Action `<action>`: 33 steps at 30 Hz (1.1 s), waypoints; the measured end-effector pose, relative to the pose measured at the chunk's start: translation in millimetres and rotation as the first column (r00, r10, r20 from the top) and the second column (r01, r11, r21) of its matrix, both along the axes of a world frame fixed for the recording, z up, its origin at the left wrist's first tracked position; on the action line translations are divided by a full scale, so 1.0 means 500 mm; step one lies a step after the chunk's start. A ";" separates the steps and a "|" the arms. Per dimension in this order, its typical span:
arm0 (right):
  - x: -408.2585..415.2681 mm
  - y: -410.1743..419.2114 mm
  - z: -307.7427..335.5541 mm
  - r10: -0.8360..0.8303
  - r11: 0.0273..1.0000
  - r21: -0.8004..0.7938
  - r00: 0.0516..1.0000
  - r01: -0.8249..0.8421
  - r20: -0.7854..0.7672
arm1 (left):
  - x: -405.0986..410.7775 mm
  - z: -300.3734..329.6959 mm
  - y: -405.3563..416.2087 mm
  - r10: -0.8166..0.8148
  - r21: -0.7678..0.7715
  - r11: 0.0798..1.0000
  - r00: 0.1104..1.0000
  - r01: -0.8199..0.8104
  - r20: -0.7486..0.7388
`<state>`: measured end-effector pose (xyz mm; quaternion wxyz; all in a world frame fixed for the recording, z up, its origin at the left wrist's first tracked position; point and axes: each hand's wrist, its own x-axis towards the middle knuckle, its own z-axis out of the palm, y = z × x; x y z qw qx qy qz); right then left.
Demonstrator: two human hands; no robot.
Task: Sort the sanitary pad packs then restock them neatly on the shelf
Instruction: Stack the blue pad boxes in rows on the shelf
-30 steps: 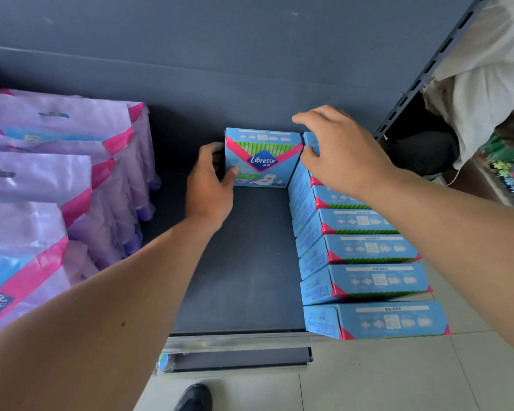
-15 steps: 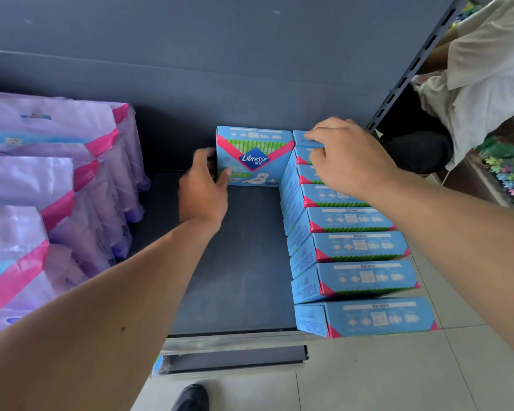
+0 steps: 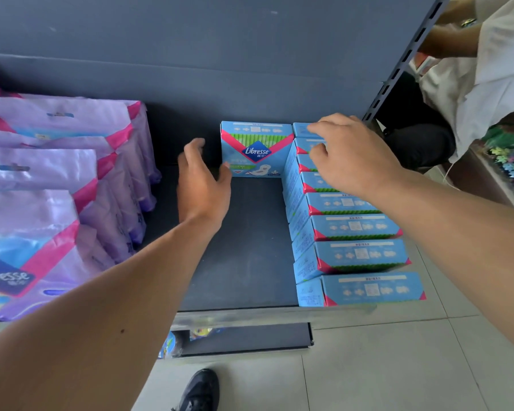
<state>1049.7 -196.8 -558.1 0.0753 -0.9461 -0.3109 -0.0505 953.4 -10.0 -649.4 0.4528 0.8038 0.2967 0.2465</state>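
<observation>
A blue Libresse box (image 3: 257,149) stands upright at the back of the dark shelf (image 3: 250,247), its front facing me. My left hand (image 3: 202,179) is beside the box's left edge with relaxed fingers, and its thumb tip touches the lower left corner. A row of several matching blue boxes (image 3: 353,253) runs from the back wall to the shelf's front edge on the right. My right hand (image 3: 350,155) lies over the rear of that row, its fingertips resting on the tops of the back boxes and hiding part of them.
Purple Libresse bags (image 3: 72,173) fill the shelf's left side. A slotted metal upright (image 3: 398,60) bounds the shelf on the right, and a person in white (image 3: 487,69) is behind it. The silver front rail (image 3: 250,317) overhangs a lower shelf. My black shoe (image 3: 202,390) stands on the tiled floor.
My left hand has loosened from the single box's left edge and its fingers now sit a little apart from it. My right hand stays on the rear boxes of the row.
</observation>
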 end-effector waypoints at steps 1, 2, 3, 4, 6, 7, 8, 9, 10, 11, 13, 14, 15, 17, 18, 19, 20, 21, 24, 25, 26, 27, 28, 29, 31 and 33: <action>-0.015 -0.003 0.003 0.001 1.000 0.005 1.000 -0.001 0.010 | -0.014 0.011 -0.004 -0.005 0.028 1.000 1.000 0.005 -0.008; -0.033 -0.008 0.007 0.007 1.000 0.008 1.000 -0.007 0.025 | -0.029 0.023 -0.008 -0.014 0.081 0.997 1.000 0.016 -0.019; -0.053 -0.013 0.010 0.015 1.000 0.011 0.999 -0.015 0.043 | -0.045 0.037 -0.015 -0.026 0.153 0.988 0.999 0.032 -0.039; -0.075 -0.020 0.015 0.022 1.000 0.020 0.998 -0.023 0.065 | -0.063 0.054 -0.023 -0.041 0.230 0.972 0.997 0.053 -0.059; -0.124 -0.035 0.023 0.027 0.998 0.054 0.993 -0.034 0.113 | -0.102 0.092 -0.049 -0.080 0.355 0.929 0.993 0.105 -0.085; -0.151 -0.046 0.030 0.023 0.997 0.076 0.991 -0.033 0.132 | -0.123 0.113 -0.066 -0.110 0.396 0.908 0.990 0.137 -0.090; -0.182 -0.057 0.036 0.018 0.995 0.096 0.989 -0.033 0.147 | -0.146 0.133 -0.084 -0.149 0.425 0.888 0.985 0.174 -0.091; -0.215 -0.072 0.043 0.011 0.993 0.115 0.987 -0.030 0.162 | -0.171 0.151 -0.105 -0.194 0.445 0.869 0.977 0.215 -0.091; -0.249 -0.091 0.051 -0.004 0.991 0.133 0.984 -0.020 0.179 | -0.196 0.166 -0.128 -0.244 0.463 0.848 0.965 0.260 -0.095; -0.283 -0.112 0.056 -0.029 0.988 0.155 0.981 -0.001 0.191 | -0.220 0.178 -0.153 -0.291 0.479 0.823 0.951 0.305 -0.106; -0.350 -0.161 0.064 -0.104 0.977 0.204 0.977 0.066 0.184 | -0.264 0.191 -0.204 -0.377 0.504 0.771 0.917 0.390 -0.133; -0.383 -0.189 0.066 -0.147 0.968 0.226 0.974 0.107 0.172 | -0.284 0.195 -0.232 -0.420 0.514 0.740 0.895 0.434 -0.150; -0.415 -0.218 0.067 -0.193 0.959 0.239 0.968 0.152 0.158 | -0.304 0.196 -0.260 -0.464 0.522 0.707 0.870 0.477 -0.167; -0.485 -0.281 0.065 -0.292 0.939 0.228 0.947 0.258 0.132 | -0.343 0.193 -0.323 -0.551 0.540 0.631 0.812 0.557 -0.194; -0.524 -0.314 0.059 -0.345 0.925 0.208 0.932 0.317 0.115 | -0.363 0.190 -0.356 -0.595 0.546 0.589 0.777 0.596 -0.207; -0.564 -0.346 0.052 -0.398 0.908 0.185 0.912 0.376 0.098 | -0.381 0.187 -0.389 -0.638 0.548 0.546 0.739 0.633 -0.218; -0.604 -0.375 0.043 -0.446 0.888 0.160 0.892 0.431 0.076 | -0.401 0.185 -0.421 -0.677 0.546 0.503 0.698 0.670 -0.233; -0.646 -0.405 0.032 -0.494 0.865 0.132 0.868 0.485 0.047 | -0.422 0.183 -0.453 -0.714 0.534 0.460 0.653 0.709 -0.253; -0.772 -0.495 -0.008 -0.633 0.771 0.060 0.773 0.634 -0.049 | -0.483 0.175 -0.553 -0.807 0.474 0.329 0.504 0.817 -0.308; -0.814 -0.525 -0.026 -0.668 0.740 0.045 0.740 0.672 -0.076 | -0.506 0.167 -0.585 -0.825 0.459 0.281 0.457 0.843 -0.332; -0.856 -0.554 -0.043 -0.702 0.706 0.031 0.705 0.708 -0.101 | -0.529 0.157 -0.617 -0.837 0.447 0.228 0.409 0.865 -0.364; -0.897 -0.583 -0.060 -0.737 0.668 0.020 0.664 0.744 -0.126 | -0.552 0.145 -0.649 -0.841 0.434 0.172 0.361 0.884 -0.402; -0.937 -0.613 -0.077 -0.772 0.623 0.007 0.616 0.782 -0.155 | -0.576 0.133 -0.682 -0.840 0.414 0.115 0.311 0.903 -0.445; -0.980 -0.642 -0.094 -0.806 0.573 -0.004 0.562 0.820 -0.185 | -0.602 0.118 -0.716 -0.833 0.384 0.059 0.257 0.921 -0.489; -1.065 -0.700 -0.129 -0.862 0.461 -0.026 0.440 0.887 -0.252 | -0.652 0.086 -0.784 -0.801 0.315 -0.047 0.152 0.948 -0.579; -1.151 -0.761 -0.167 -0.893 0.339 -0.061 0.300 0.939 -0.336 | -0.701 0.051 -0.854 -0.751 0.243 -0.131 0.064 0.961 -0.658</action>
